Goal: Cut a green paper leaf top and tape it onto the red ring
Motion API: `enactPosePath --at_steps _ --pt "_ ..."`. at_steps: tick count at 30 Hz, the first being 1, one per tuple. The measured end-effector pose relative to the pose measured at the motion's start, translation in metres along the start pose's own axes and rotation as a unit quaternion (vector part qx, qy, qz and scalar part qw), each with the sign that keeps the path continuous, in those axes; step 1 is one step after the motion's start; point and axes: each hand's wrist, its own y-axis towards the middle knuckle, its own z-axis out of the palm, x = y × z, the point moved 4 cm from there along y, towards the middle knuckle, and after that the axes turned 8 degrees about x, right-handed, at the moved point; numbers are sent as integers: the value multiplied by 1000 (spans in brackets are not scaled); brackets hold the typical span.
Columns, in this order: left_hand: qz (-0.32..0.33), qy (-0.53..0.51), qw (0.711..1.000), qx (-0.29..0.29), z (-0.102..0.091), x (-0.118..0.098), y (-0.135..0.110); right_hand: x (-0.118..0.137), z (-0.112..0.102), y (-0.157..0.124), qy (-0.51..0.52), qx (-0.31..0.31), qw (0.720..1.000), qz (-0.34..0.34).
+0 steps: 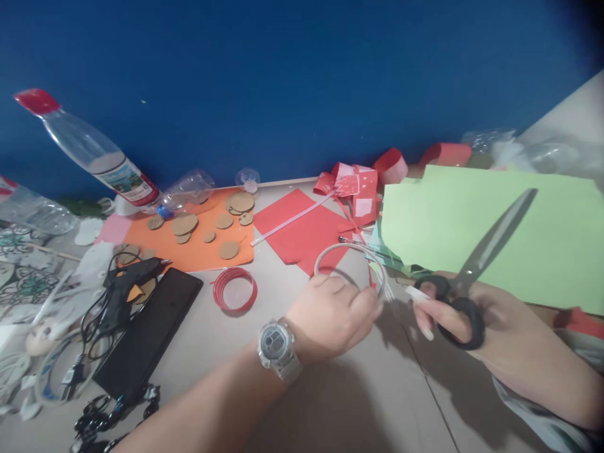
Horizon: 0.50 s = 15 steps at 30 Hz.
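Note:
My left hand (333, 318), with a clear watch (276, 346) on its wrist, is closed on a loop of whitish wire (349, 247). Loose strands hang from the loop at the right of its fingers. My right hand (495, 314) holds scissors (474, 264), thumb and fingers through the black handles. Their blades point up and away, above a light green sheet (509, 239). A small white strip (418, 294) shows at the fingertips of this hand; whether it is pinched there I cannot tell. Red coiled wire (234, 290) lies left of my left hand.
Behind are a red sheet (297, 220), red paper loops (391, 165) and an orange sheet (207, 214) with cardboard discs (184, 224). At left lie a glue gun (127, 283), a black phone (151, 336) and a leaning plastic bottle (89, 145). A blue wall (283, 82) closes off the far side.

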Motion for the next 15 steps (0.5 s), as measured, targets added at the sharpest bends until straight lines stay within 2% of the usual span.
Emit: enactPosePath --at_steps 3,9,15 --pt "-51 -2 999 8 2 6 0 0 -1 -1 -3 4 1000 1" --pt "-200 1 980 25 7 20 -1 4 -1 0 18 -9 1000 17" --pt "-268 -32 962 30 11 30 -4 -5 0 -5 29 7 1000 5"
